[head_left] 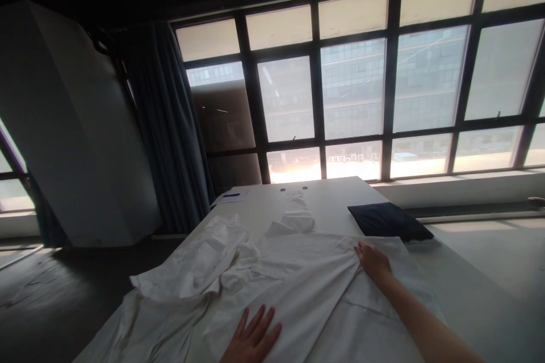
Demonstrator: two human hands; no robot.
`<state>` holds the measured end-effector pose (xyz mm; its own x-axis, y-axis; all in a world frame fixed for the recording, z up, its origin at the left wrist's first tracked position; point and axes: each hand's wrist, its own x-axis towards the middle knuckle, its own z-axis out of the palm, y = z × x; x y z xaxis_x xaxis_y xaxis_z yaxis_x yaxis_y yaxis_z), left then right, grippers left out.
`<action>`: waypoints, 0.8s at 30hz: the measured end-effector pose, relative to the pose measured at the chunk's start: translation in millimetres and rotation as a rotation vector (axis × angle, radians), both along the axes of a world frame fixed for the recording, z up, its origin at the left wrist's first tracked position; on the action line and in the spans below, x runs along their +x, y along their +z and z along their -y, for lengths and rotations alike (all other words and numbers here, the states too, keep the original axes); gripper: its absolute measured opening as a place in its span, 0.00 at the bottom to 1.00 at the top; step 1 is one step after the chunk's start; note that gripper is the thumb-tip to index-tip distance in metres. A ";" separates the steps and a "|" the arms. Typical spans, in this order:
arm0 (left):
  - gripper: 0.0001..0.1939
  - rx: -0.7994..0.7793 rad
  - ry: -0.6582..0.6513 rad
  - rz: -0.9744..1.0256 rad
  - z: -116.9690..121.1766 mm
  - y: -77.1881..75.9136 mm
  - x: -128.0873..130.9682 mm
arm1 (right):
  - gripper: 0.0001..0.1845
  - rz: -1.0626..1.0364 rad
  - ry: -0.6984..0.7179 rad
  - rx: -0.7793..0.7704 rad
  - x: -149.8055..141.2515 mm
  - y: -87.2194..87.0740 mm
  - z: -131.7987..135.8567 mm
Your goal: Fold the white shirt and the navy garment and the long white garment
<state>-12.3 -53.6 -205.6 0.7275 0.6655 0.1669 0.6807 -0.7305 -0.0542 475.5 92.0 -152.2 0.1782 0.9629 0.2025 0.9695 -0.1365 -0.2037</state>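
A white garment lies spread over the near part of the table, one sleeve stretching toward the far end. Its exact kind I cannot tell. My left hand rests flat on the cloth at the bottom middle, fingers spread. Farther right, my right hand pinches the fabric, and a crease runs from its fingertips down toward the lower middle. More white cloth lies rumpled on the left and hangs over the table's left edge; whether it belongs to the same garment is unclear.
A folded dark navy cloth lies at the table's right edge. Paper with a blue pen sits at the far left corner of the white table. Beyond are windows, a blue curtain and a pillar.
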 end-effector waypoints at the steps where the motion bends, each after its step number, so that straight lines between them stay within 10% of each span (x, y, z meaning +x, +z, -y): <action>1: 0.40 0.009 -0.001 -0.002 -0.2 -0.3 -0.4 | 0.18 0.006 -0.004 -0.002 0.1 -1.3 1.2; 14: 0.38 -0.104 0.193 -0.098 -3.1 -1.7 8.6 | 0.23 0.095 0.102 0.132 -41.2 12.0 19.5; 19: 0.39 -0.030 0.093 -0.042 7.4 21.8 8.8 | 0.32 0.060 0.339 0.018 -78.3 -3.2 25.3; 24: 0.43 0.015 0.156 0.007 21.5 48.0 -32.4 | 0.38 0.023 0.342 -0.071 -56.8 -13.1 16.7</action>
